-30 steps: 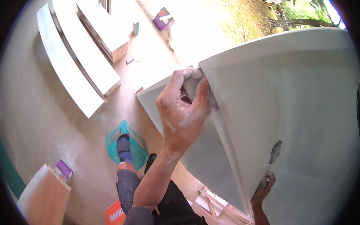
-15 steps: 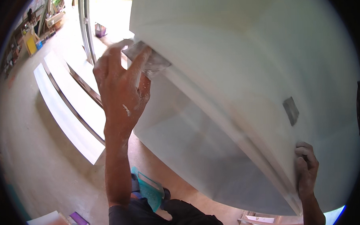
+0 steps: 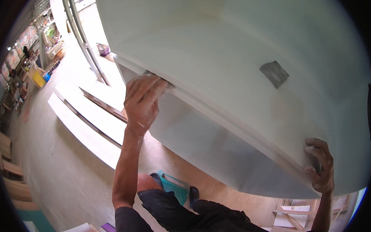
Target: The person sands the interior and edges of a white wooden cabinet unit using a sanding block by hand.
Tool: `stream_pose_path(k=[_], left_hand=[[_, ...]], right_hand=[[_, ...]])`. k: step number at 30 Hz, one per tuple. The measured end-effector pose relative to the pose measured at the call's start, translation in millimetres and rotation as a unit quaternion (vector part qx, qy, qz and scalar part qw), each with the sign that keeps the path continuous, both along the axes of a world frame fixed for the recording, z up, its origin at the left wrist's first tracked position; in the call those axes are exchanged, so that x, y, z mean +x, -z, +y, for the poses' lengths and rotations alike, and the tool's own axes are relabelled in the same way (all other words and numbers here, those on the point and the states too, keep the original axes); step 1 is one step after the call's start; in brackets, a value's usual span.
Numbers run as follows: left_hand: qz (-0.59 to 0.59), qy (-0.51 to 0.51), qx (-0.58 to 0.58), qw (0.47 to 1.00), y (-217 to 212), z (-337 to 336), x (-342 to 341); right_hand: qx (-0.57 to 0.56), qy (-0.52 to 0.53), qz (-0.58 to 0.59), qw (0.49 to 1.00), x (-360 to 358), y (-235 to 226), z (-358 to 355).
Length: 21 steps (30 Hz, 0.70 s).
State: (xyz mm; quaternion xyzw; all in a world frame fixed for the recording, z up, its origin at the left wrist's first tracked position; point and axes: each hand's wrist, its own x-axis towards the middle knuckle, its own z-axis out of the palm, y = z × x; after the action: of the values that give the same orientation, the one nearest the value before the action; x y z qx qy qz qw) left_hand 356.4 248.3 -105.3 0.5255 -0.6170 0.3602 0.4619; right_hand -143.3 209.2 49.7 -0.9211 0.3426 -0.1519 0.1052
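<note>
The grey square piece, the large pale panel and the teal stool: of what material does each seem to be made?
Grey square piece: probably sandpaper, matte, as it looks thin and patchily greyed.
Large pale panel: perhaps board with a smooth, dull coat; its even colour hides the core.
Teal stool: likely smooth plastic, from its bright, uniform colour.

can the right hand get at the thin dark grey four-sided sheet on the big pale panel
Probably yes, with some reaching: only bare surface of the big pale panel shows between the right hand and the thin dark grey four-sided sheet.
</note>
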Motion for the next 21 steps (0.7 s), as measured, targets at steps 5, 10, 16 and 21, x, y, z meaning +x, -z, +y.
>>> stream_pose_path(k=[5,10,16,21], left_hand=[[-0.072,0.078,0.004,0.994,8.0,4.3,-105.3],[-0.105,0.084,-0.006,0.991,5.8,6.2,-180.3],[0.011,0.053,-0.014,0.998,-0.1,4.2,-107.1],[-0.033,0.071,-0.003,0.997,18.6,4.9,-185.9]], right_hand=[[-0.085,0.03,0.055,0.994,-31.6,13.8,13.8],[-0.142,0.025,0.045,0.988,-39.3,20.7,14.2],[-0.149,0.037,0.035,0.988,-35.4,26.3,13.3],[-0.151,0.045,0.025,0.987,-29.5,27.3,13.1]])
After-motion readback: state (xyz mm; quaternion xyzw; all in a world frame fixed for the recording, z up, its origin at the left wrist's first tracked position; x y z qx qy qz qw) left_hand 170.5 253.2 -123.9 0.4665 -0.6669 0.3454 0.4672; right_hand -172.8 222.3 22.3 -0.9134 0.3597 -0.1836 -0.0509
